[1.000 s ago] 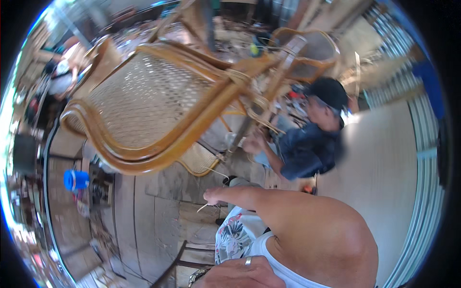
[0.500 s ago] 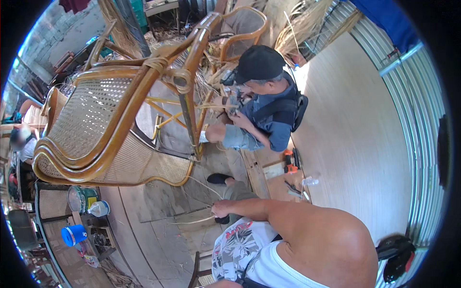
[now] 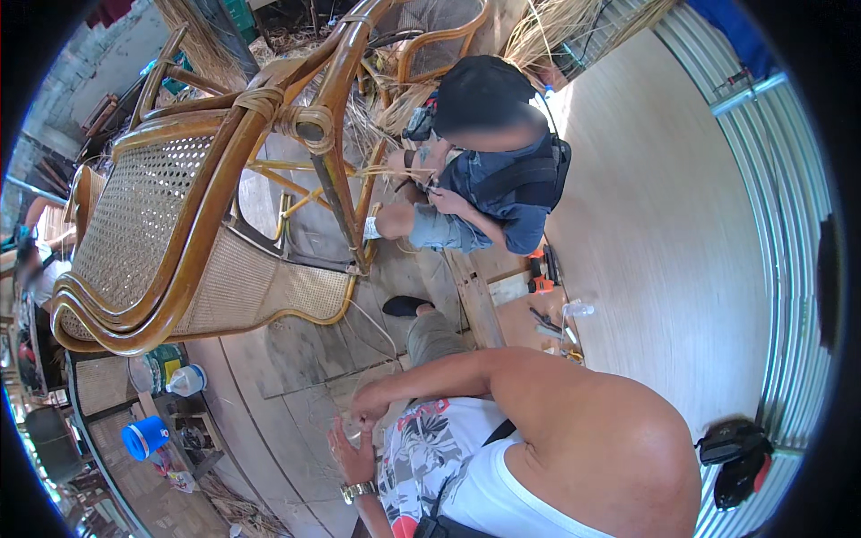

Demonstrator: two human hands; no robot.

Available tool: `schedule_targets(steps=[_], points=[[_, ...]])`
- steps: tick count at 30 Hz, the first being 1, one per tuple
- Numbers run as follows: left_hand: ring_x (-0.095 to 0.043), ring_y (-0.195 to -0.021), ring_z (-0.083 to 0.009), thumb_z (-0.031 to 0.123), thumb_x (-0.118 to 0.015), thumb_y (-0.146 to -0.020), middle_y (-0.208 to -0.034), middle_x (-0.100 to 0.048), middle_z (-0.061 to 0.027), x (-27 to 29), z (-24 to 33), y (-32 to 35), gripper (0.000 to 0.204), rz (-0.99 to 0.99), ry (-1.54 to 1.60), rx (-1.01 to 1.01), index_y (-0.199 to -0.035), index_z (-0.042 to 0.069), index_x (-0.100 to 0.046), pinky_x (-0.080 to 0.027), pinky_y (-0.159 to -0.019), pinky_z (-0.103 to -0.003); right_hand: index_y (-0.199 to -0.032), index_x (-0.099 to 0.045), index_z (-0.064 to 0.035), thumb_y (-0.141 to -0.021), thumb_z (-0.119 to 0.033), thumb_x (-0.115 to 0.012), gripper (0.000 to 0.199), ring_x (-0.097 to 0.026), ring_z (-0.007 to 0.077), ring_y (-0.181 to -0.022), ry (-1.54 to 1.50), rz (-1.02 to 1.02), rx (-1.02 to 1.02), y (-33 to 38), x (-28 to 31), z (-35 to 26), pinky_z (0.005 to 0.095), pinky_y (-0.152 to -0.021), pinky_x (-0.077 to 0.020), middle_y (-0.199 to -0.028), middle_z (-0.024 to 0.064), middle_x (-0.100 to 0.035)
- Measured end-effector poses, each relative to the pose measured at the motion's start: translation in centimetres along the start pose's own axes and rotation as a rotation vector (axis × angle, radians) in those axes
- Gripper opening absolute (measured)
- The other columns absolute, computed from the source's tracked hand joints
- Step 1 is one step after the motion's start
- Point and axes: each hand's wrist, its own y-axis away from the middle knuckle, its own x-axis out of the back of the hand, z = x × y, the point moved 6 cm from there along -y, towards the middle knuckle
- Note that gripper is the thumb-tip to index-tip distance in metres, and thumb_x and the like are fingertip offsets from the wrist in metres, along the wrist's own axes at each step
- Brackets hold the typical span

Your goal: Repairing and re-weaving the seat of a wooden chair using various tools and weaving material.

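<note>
My right hand (image 3: pixel 369 401) is closed in front of my shirt, its fingertips pinched. A thin pale cane strip (image 3: pixel 375 325) leads from the lower rim of the rattan chair (image 3: pixel 204 235) toward it, passing out of sight behind my forearm. My left hand (image 3: pixel 352 455), with a metal watch on the wrist, is raised right by the right fingertips. Its fingers are stretched up, apart from the thumb, which is close to the right hand. The chair lies tipped, with a woven cane panel and glossy brown frame.
A co-worker (image 3: pixel 502 166) in a dark cap crouches beyond the chair, hands at pale strips by its leg. An orange power tool (image 3: pixel 540 269) and a clear bottle (image 3: pixel 578 309) lie on the right. A blue container (image 3: pixel 144 438) and white jug (image 3: pixel 186 380) stand on the left.
My left hand has come up from the lower edge to meet my right hand, which moved left and nearer. The view has shifted slightly, and the co-worker's head has turned.
</note>
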Motion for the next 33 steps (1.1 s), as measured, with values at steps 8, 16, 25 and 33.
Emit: schedule_targets(steps=[8,16,25,33], points=[[-0.069,-0.07,-0.0246,0.031,-0.062,-0.095,-0.075,-0.07,-0.0142,-1.6,-5.0,8.2,0.032,-0.514,0.482,0.567,-0.094,0.0,-0.07,-0.052,-0.063,-0.036,-0.091,-0.072,-0.0133,-0.079,-0.025,-0.072,0.017,-0.067,0.0318,-0.081,0.041,-0.058,-0.02,0.9,0.1,-2.3,0.0471,-0.067,-0.0493,-0.086,0.0119,-0.071],[-0.066,-0.068,-0.0148,0.033,-0.061,-0.094,-0.074,-0.07,-0.0096,-7.5,-9.1,30.5,0.031,-0.48,0.579,0.884,-0.095,0.004,-0.073,-0.051,-0.062,-0.033,-0.094,-0.073,-0.0142,-0.079,-0.032,-0.074,0.023,-0.069,0.0316,-0.089,0.3,-0.234,-0.134,2.5,1.4,0.3,0.0483,-0.073,-0.0533,-0.091,0.0114,-0.072],[-0.071,-0.075,-0.021,0.031,-0.058,-0.095,-0.081,-0.074,-0.0122,-22.6,10.0,53.0,0.029,-0.207,0.817,1.485,-0.088,0.007,-0.074,-0.057,-0.07,-0.039,-0.087,-0.069,-0.0036,-0.083,-0.056,-0.069,0.053,-0.064,0.0393,-0.076,0.62,-0.825,0.263,-5.3,4.8,-3.0,0.0497,-0.067,-0.0497,-0.082,0.0195,-0.067],[-0.073,-0.077,-0.0238,0.041,-0.062,-0.094,-0.08,-0.074,-0.0107,-23.3,37.9,35.7,0.038,0.106,1.226,2.121,-0.095,0.006,-0.074,-0.056,-0.075,-0.039,-0.081,-0.073,-0.0044,-0.072,-0.068,-0.075,0.064,-0.064,0.0225,-0.069,1.119,-1.04,0.215,-20.1,9.8,-12.8,0.0392,-0.063,-0.0491,-0.074,0.0121,-0.067]])
